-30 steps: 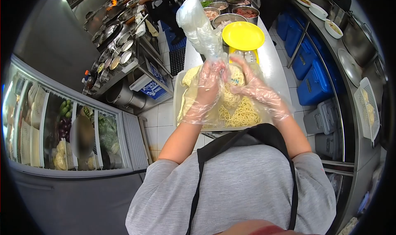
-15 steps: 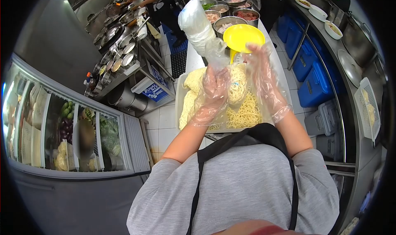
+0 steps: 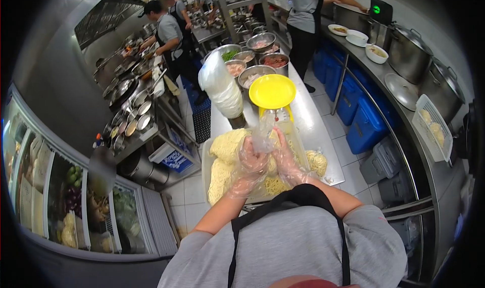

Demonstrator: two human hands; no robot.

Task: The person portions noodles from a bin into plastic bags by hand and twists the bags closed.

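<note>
Both my hands wear clear plastic gloves and are close together over a tub [image 3: 206,174] of yellow noodles. My left hand [image 3: 252,159] closes on the gathered upper part of a clear plastic bag [image 3: 263,141]. My right hand [image 3: 289,159] grips the same bag from the other side. Some noodles show between the hands, partly hidden by them. Large mounds of noodles [image 3: 227,145] fill the tub's left side, and loose noodles [image 3: 275,186] lie nearer my apron. To the right of the tub sits a rounded bundle of noodles [image 3: 317,162].
A yellow-topped scale [image 3: 273,92] stands behind the tub, beside a tall roll of plastic bags [image 3: 221,86]. Metal bowls of meat [image 3: 275,61] and greens are farther back. Blue bins [image 3: 364,118] line the right under a counter. Several co-workers [image 3: 169,35] stand beyond.
My right hand, raised and open before, has come down beside the left, and both now close on the bag. The view has tilted up, showing more of the kitchen.
</note>
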